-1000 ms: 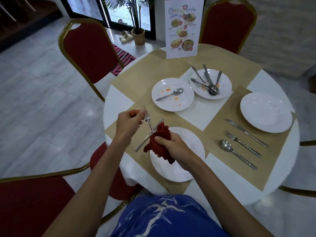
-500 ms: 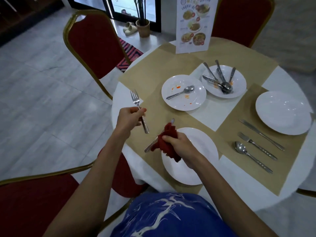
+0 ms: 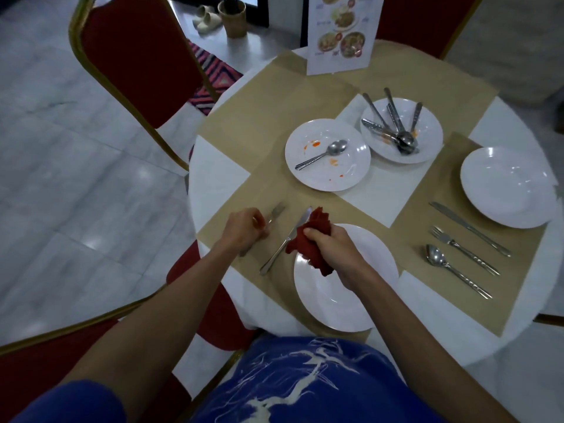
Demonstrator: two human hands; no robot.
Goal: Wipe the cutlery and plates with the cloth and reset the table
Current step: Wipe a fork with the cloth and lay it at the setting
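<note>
Head view, looking down on the round surface [image 3: 219, 178]. Left grip [image 3: 244, 230] is curled round the handle of a fork [image 3: 277, 210], tines pointing far-right and low over the tan mat [image 3: 268, 184], left of the near plate [image 3: 345, 303]; I cannot tell whether the tines touch the mat. Right grip [image 3: 334, 253] is clenched on the red cloth [image 3: 314, 239], bunched over that plate's far-left rim. A knife [image 3: 282, 247] lies on the mat between my two grips, its blade beside or under the cloth, contact not resolvable. Handling, judged: the fork is stiff, light, smooth steel, probably slippery, so hold it by the handle and lay it flat. The cloth is soft and conforms to whatever it wraps. The plates are rigid and possibly breakable; take them by the rim. Not yet wiped, by the look: the smeared plate [image 3: 308, 178] with orange marks and a spoon [image 3: 323, 154] on it, and the far plate [image 3: 427, 148] carrying a cutlery heap [image 3: 393, 123]. The right plate [image 3: 506, 187] looks clean. Hidden: the fork handle inside my palm; pieces in the heap overlap, count uncertain; the menu card [image 3: 341, 41] is cut off at the top.
</note>
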